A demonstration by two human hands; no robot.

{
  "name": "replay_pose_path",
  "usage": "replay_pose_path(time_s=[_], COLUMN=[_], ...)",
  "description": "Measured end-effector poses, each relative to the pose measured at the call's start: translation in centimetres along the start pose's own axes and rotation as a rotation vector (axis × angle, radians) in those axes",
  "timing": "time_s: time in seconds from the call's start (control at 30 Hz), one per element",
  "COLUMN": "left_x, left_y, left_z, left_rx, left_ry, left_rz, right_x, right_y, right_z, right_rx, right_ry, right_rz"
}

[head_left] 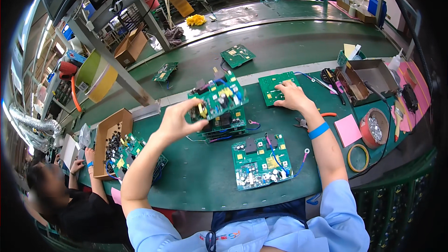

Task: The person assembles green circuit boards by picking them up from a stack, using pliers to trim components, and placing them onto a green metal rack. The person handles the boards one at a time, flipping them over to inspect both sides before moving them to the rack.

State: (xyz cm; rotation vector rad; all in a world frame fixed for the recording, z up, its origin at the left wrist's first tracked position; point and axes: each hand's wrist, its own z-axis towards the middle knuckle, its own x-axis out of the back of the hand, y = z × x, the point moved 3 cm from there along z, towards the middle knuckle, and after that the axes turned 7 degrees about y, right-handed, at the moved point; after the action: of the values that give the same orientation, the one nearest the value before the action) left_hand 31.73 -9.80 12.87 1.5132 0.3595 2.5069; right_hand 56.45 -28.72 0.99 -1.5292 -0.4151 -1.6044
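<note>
My left hand (176,120) grips a green circuit board (224,98) by its left edge, thumb and fingers closed on it. This board is crowded with parts and tilts above a stack of similar boards (228,123). Further right, my right hand (293,97) rests its spread fingertips on another circuit board (268,84), which shows a mostly flat green face at the far side of the bench. Nearer to me lies a populated circuit board (261,163) with blue and purple wires ending in a ring terminal.
Two boards (238,56) (165,72) lie on the belt beyond. Left are a cardboard box (100,149) of black parts and more boards (135,151); a co-worker (70,205) sits there. Right are pliers (301,122), a pink pad (347,129), a tape roll (358,157) and a red tub (366,128).
</note>
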Motion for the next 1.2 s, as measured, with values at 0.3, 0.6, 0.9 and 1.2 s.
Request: replay_pose_path(time_s=[0.3, 0.6, 0.9, 1.2], left_x=[-2.1, -2.2, -1.0, -0.7], left_y=[-0.7, -1.4, -1.2, -2.1], left_z=[-1.8, -2.1, -1.7, 6.4], left_rx=[-0.114, -0.109, 0.018, 0.191], left_ry=[-0.055, 0.008, -0.054, 0.111], left_rz=[-0.004, -0.017, -0.076, -0.218], right_x=[0.0, 0.0, -0.1, -0.1], right_y=[-0.2, -0.3, -0.4, -0.5], right_z=[-0.3, -0.4, -0.2, -0.2], right_rx=[0.016, 0.019, 0.032, 0.047], right_ry=[-0.017, 0.004, 0.001, 0.017], right_rz=[-0.053, -0.069, -0.096, -0.112])
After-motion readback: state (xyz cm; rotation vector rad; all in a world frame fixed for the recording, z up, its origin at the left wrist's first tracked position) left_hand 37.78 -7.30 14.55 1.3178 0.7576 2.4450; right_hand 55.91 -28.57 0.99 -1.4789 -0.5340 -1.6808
